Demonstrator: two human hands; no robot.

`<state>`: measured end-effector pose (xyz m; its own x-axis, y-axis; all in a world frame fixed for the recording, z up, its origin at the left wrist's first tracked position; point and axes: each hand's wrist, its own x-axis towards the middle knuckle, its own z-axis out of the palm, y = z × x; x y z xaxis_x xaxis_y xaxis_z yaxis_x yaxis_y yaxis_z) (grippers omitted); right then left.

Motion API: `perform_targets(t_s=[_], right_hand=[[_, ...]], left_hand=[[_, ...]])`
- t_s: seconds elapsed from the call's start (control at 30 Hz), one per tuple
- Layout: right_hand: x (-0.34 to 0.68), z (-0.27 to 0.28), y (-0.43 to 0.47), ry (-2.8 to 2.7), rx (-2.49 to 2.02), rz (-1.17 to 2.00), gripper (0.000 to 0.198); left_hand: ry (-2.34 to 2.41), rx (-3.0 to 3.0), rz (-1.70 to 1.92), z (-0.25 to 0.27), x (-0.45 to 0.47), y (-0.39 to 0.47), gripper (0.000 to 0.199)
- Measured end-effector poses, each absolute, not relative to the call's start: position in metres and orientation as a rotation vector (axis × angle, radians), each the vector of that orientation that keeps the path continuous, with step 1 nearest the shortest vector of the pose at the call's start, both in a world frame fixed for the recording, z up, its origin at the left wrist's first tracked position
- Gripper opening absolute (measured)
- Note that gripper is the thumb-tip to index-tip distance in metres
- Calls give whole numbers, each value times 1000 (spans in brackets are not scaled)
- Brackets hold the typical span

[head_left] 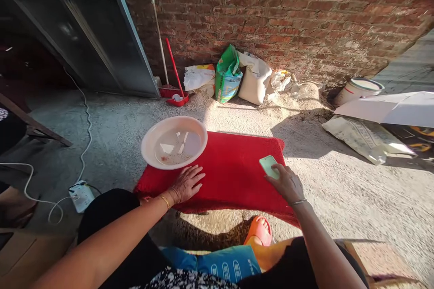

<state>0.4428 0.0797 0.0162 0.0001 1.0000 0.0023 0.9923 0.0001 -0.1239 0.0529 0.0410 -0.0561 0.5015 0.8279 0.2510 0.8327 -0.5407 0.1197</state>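
Observation:
My left hand [187, 184] lies with its fingers spread on a red cloth [233, 162], just in front of a pale pink basin [145, 146]. My right hand [286, 183] is closed on a mint-green flat piece with rounded corners [268, 165] at the cloth's right end. The fingers cover its near part, and I cannot tell what kind of thing it is. Shallow liquid with bright reflections and some reddish bits is in the basin, which stands on the cloth's far left corner. What supports the cloth is hidden.
Along the brick wall [271, 18] stand a red dustpan [178, 100], a green sack [228, 79] and a white sack [255, 82]. A power strip [81, 196] with trailing cords lies at left. A bucket [359, 90] stands at right.

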Motion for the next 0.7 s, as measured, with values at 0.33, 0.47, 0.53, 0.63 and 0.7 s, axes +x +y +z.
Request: perform_targets(t_s=[0.33, 0.47, 0.53, 0.63, 0.7], right_hand=[[299, -3, 144, -2424, -1817, 206, 41], [379, -6, 150, -2287, -2060, 228, 44], [439, -5, 150, -2106, -2252, 273, 45], [515, -10, 152, -1695, -2576, 197, 50], [538, -18, 161, -1503, -2581, 94, 55]], left_hand=[[-1466, -2703, -520, -59, 51, 41, 36], [-1479, -2696, -523, -57, 54, 39, 36], [-1493, -2694, -526, -56, 55, 38, 36], [-1504, -2709, -527, -56, 56, 36, 36], [-1517, -2710, -523, -56, 56, 36, 36]])
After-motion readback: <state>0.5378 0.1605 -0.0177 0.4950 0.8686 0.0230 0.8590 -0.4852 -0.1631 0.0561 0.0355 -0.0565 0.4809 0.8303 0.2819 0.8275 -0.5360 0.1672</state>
